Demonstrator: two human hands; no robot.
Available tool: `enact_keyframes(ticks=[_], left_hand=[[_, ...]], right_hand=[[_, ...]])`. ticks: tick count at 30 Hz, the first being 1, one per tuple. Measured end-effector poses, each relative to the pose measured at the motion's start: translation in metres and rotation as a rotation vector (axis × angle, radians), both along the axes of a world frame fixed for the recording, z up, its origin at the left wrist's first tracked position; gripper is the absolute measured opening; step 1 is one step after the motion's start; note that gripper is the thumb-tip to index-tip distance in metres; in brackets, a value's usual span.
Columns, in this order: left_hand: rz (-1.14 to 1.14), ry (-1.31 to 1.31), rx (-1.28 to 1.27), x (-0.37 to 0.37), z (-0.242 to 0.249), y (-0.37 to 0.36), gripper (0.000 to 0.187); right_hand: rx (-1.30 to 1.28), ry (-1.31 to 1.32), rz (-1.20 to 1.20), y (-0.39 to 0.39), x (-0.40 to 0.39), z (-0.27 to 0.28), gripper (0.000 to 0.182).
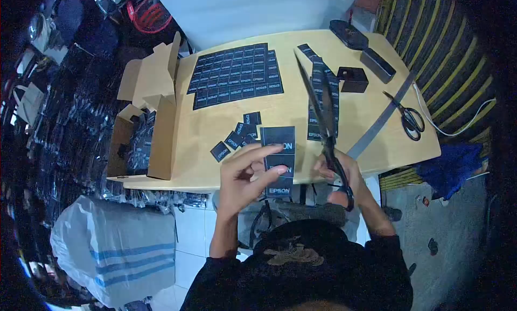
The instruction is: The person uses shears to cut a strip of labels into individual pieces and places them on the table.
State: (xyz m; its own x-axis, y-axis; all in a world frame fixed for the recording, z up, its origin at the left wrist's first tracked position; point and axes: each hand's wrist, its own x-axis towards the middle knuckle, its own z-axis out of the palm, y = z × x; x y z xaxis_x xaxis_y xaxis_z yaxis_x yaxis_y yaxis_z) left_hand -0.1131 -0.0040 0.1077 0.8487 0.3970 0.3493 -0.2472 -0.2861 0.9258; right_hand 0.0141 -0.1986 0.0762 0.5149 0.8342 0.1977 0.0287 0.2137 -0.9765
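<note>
A short strip of black "EPSON" labels [279, 135] is pinched between the thumb and fingers of my left hand [241, 177], upright just over the table's near edge. My right hand [349, 174] has its fingers through the handles of large black scissors [316, 102]. Their long blades stand apart and point away from me, to the right of the strip. Beneath the blades lie longer strips of labels [322, 120]. Several single cut labels [220, 150] are scattered beyond my left hand.
Uncut label sheets [231, 71] lie at the back of the table [186, 149]. An open cardboard box [163, 141] with dark labels inside stands left. On the right are a metal ruler [381, 118], smaller scissors [412, 122], a dark box [354, 80] and black cases [349, 35].
</note>
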Motion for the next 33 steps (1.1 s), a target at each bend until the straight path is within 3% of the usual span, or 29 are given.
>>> enact_keyframes(ticks=[2,4,5,7,12,15,17,21,23,33], left_hand=[[0.029,0.013,0.075,-0.001,0.01,0.004,0.046],[0.022,0.004,0.061,-0.002,0.013,0.01,0.049],[0.006,-0.004,0.054,-0.002,0.014,0.013,0.052],[0.02,0.029,0.092,-0.004,0.022,0.015,0.054],[-0.196,0.08,0.157,0.0,0.029,0.02,0.057],[-0.277,0.173,0.102,0.0,0.028,0.022,0.059],[-0.266,0.298,0.124,-0.001,0.031,0.022,0.058],[-0.333,0.272,0.074,0.001,0.029,0.021,0.058],[-0.346,0.259,0.1,0.002,0.032,0.019,0.058],[-0.352,0.251,0.117,0.004,0.029,0.018,0.057]], right_hand=[[-0.034,-0.119,0.009,-0.019,0.006,0.01,0.048],[-0.276,-0.078,0.085,-0.039,0.011,0.026,0.058],[-0.281,-0.081,0.093,-0.049,0.017,0.032,0.058],[-0.538,-0.347,0.329,-0.063,0.028,0.04,0.055],[-0.629,-0.366,0.412,-0.069,0.03,0.053,0.048],[-0.519,-0.37,0.465,-0.065,0.037,0.044,0.061],[-0.503,-0.363,0.468,-0.061,0.037,0.047,0.056],[-0.472,-0.366,0.496,-0.056,0.036,0.051,0.051],[-0.541,-0.435,0.55,-0.054,0.038,0.057,0.038],[-0.503,-0.413,0.536,-0.056,0.037,0.051,0.037]])
